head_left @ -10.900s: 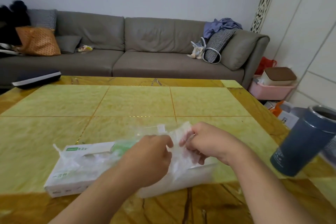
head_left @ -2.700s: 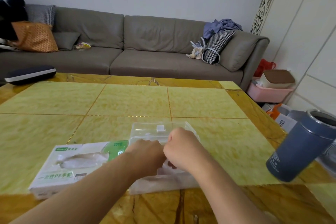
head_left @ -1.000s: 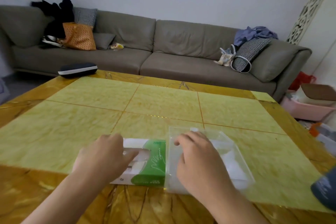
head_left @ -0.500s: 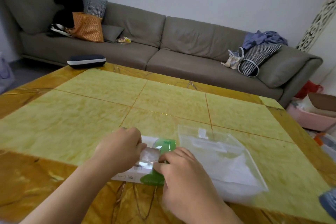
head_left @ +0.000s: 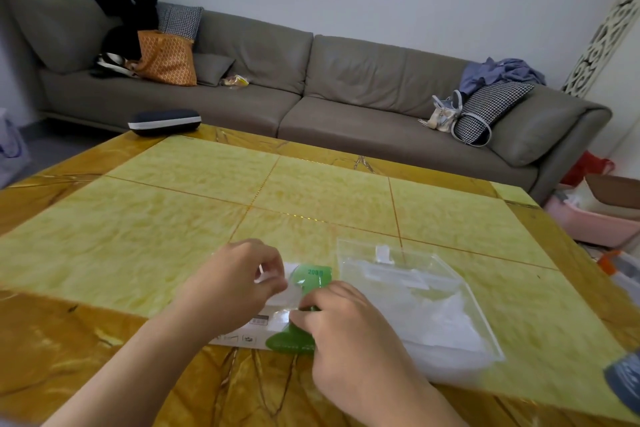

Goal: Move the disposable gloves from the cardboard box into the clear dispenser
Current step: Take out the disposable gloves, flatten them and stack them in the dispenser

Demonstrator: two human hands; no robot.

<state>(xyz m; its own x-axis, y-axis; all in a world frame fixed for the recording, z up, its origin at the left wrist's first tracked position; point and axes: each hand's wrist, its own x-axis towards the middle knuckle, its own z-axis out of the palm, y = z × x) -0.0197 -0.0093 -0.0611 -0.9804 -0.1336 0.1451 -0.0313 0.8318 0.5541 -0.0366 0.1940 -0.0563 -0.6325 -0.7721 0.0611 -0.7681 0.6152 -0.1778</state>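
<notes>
On the yellow-and-amber marble surface, the white and green cardboard glove box lies flat near the front edge, mostly covered by both hands. The left hand is curled over the box's top, fingers pinching a thin film of disposable gloves at the opening. The right hand is curled over the green end of the box, fingertips pinching at the same film. Just to the right, close beside the box, the clear dispenser lies flat with whitish gloves inside. A grey sofa stands behind.
</notes>
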